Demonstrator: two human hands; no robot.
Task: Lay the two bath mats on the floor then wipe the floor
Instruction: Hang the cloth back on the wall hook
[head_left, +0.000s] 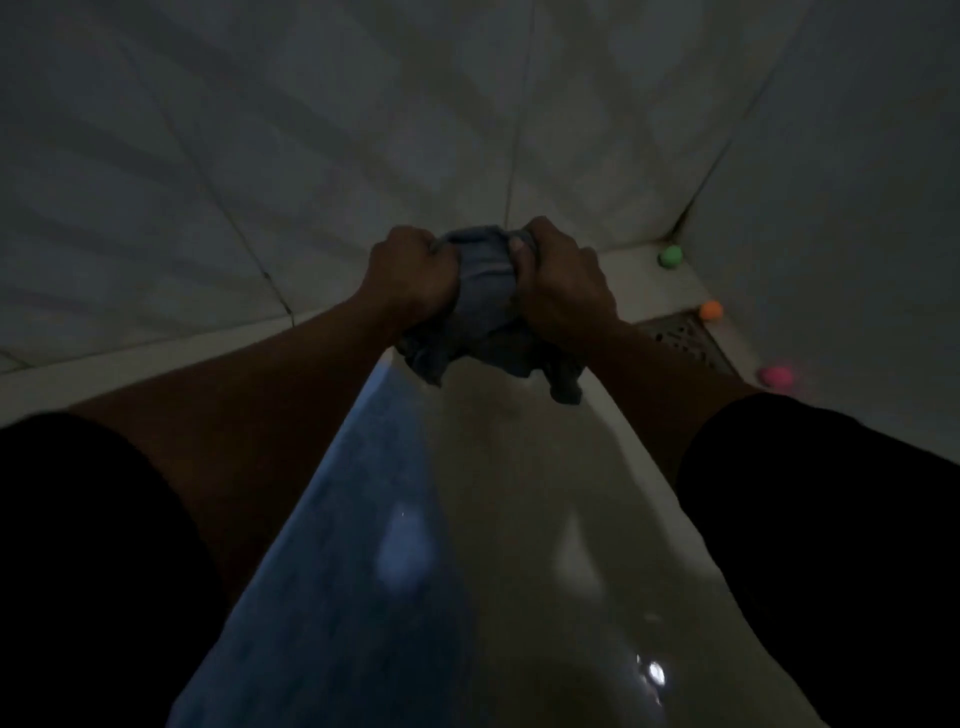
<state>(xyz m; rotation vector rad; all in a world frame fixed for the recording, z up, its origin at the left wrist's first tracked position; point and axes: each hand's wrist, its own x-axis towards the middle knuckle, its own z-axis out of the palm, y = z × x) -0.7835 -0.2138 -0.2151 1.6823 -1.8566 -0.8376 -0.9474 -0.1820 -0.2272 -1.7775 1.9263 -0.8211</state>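
Observation:
Both hands hold a bunched grey cloth (480, 306) in front of me, near the far wall. My left hand (410, 275) grips its left side and my right hand (558, 283) grips its right side, fists closed. The cloth's loose ends hang down below the hands. Below them lies the glossy tiled floor (519, 519). A blue surface (353, 545) covers the floor's left part, running from the hands toward me; the dim light hides whether it is a bath mat.
Tiled walls (260, 156) meet in a corner at the right. A metal floor drain (691, 338) sits along the right wall. Three small balls lie there: green (670, 256), orange (710, 310), pink (775, 375). The room is dark.

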